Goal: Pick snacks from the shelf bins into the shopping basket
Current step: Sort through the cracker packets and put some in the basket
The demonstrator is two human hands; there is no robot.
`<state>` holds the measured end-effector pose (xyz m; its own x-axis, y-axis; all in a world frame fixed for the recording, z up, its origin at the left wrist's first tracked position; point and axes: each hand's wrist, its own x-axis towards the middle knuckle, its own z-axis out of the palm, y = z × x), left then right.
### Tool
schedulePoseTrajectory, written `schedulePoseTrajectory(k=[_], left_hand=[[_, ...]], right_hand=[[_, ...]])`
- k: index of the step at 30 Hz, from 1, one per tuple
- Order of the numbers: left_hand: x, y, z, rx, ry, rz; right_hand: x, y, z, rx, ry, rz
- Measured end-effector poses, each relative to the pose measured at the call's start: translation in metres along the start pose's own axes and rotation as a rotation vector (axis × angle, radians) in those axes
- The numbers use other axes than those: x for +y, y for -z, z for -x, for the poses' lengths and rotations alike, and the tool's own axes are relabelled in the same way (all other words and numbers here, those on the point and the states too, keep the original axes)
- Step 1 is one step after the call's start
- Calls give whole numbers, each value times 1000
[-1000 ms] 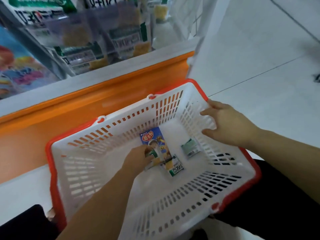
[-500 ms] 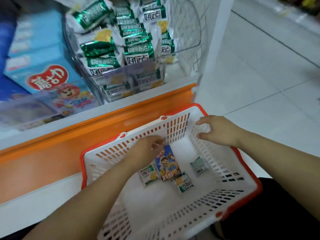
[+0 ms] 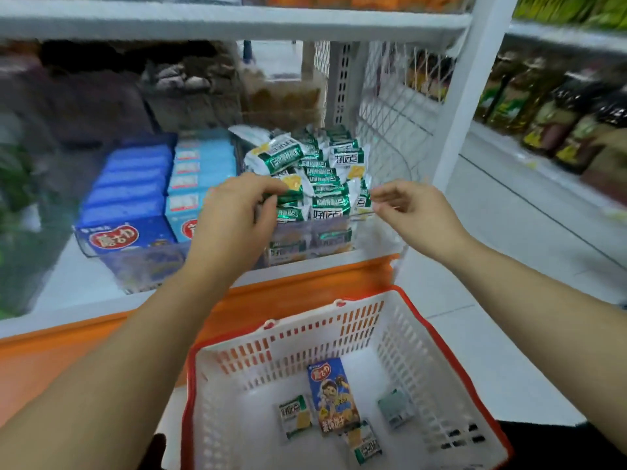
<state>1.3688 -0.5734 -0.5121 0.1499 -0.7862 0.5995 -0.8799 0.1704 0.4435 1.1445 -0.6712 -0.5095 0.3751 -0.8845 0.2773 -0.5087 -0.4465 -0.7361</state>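
Motion blur smears the upper shelf and the bottles at two o'clock, and the basket (image 3: 451,340) is cut off by the frame's bottom edge. The clear bin wall (image 3: 312,239) hides the lowest green-and-white packets (image 3: 322,164) behind a haze. The left hand (image 3: 234,212) reaches in from seven o'clock, palm down, its thumb and curled fingers grasping a front packet (image 3: 288,198) at the pile's nine o'clock side. The right hand (image 3: 417,212) comes from four o'clock with its fingers loosely bent, tips at the pile's three o'clock edge; whether they pinch a wrapper there I cannot tell. The packets are glossy crinkled foil pillows. At the pile's nine o'clock stand flat blue cartons (image 3: 132,184). The white slotted plastic basket, red-rimmed, sits at six o'clock below the orange shelf edge (image 3: 305,286) and holds a blue box (image 3: 334,395) and three small packets lying flat.
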Motion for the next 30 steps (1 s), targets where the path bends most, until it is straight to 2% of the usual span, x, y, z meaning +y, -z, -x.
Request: schedulePoseTrajectory(k=[4,7,10,17,21,24,30], left_hand=[[-17,-8,-8,-68,-27,-220],[-20,-12,-8,-129,-57,-330],[-20,-12,-9,-115,-55,-329],[-23,-15,-10,-85,-79,-373],[-23,-15,-11,-80,-77,-371],[-24,-15,-10,-74,-80,-372],[-24,-17,-12,-73,-80,-375]], right_hand=[[-5,3,-43,-25,-4,92],[-8,-2,-64,-143,-46,91],[-9,-8,-71,-230,-28,89],[-3,-22,-67,-179,-40,35],[-1,-2,-78,-186,-23,-7],[2,13,-99,-150,-85,-58],[-4,2,-128,-396,-414,-36]])
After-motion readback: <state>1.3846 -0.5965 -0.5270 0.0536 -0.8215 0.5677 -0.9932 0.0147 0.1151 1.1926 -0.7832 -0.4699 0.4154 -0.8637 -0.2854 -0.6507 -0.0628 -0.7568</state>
